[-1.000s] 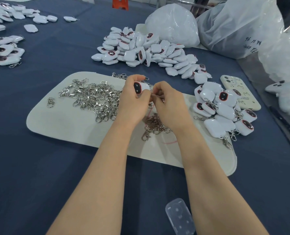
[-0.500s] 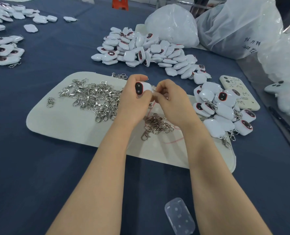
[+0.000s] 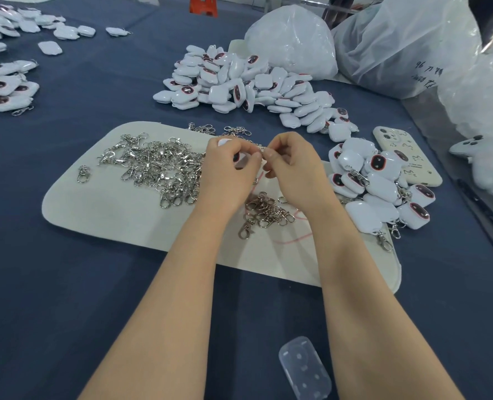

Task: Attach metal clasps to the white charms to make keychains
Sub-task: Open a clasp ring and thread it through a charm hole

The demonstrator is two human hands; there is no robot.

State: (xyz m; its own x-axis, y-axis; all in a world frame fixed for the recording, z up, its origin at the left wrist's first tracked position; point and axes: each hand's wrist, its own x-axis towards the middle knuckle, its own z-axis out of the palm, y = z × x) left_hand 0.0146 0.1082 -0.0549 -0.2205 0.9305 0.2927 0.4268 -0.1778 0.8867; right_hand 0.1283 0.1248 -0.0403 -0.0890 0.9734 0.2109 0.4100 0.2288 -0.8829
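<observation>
Closest to the camera, a clear plastic case [image 3: 304, 368] lies on the blue surface [image 3: 52, 284]. Past that there's a white mat [image 3: 118, 215], and both hands meet over it. The left hand [image 3: 228, 171] has its fingers curled round a white charm [image 3: 224, 142]. The right hand [image 3: 294, 166] is curled into a pinch on a small metal clasp [image 3: 262, 149] right at the charm's edge, mostly hidden tbh. Loose clasps [image 3: 268, 212] sit just below the hands, with a bigger clasp pile [image 3: 158, 168] to the left. Finished keychains [image 3: 378, 183] are heaped on the mat's right end, a phone [image 3: 407, 157] just beside them. Farther back is a big heap of charms [image 3: 248, 85], then plastic bags [image 3: 291, 41].
</observation>
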